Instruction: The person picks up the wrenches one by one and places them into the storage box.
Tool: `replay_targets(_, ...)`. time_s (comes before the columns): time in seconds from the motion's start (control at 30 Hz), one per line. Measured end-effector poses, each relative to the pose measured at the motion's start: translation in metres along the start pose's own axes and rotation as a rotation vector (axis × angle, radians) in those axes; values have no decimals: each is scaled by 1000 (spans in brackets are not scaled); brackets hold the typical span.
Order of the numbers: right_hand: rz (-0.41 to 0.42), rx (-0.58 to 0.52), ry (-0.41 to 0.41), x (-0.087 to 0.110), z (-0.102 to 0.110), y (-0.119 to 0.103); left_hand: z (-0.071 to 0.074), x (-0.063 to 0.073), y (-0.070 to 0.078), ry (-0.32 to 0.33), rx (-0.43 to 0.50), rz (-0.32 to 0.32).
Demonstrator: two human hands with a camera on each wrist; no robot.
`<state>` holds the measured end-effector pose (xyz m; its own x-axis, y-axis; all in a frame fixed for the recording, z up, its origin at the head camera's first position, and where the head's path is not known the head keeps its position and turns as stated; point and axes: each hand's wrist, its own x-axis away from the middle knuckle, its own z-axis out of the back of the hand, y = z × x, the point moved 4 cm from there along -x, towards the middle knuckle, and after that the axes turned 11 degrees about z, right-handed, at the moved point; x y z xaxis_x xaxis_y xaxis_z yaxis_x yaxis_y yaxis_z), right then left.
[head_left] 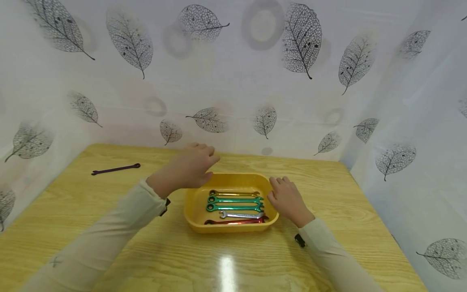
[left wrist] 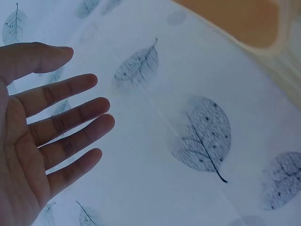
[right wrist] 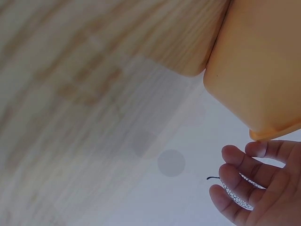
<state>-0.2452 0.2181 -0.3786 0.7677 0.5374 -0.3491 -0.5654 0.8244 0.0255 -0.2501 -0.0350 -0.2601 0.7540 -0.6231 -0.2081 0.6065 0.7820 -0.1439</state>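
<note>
A yellow plastic bin (head_left: 233,229) stands on the table with several combination wrenches lying side by side in it. Among them are a gold wrench (head_left: 237,194), green wrenches (head_left: 237,208), a silver wrench (head_left: 242,215) and a red wrench (head_left: 237,222). My left hand (head_left: 189,166) is raised at the bin's back left corner; its fingers are spread and hold nothing in the left wrist view. At the bin's right side is my right hand (head_left: 288,198), fingers loosely bent close to the rim (right wrist: 277,133). Whether they touch it, I cannot tell.
A purple wrench (head_left: 116,169) lies apart on the wooden table (head_left: 153,255), toward the back left. Behind and beside the table hangs a white curtain (head_left: 233,81) with a leaf print. Dark straps show at both wrists.
</note>
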Motion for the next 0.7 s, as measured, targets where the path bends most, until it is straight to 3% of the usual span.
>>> replay_targets(0.37, 7, -11, 12, 0, -1, 2, -7, 14, -63, 73, -70, 183)
replay_targets(0.7, 4, -13, 14, 0, -1, 1, -9, 40, -122, 47, -41, 344)
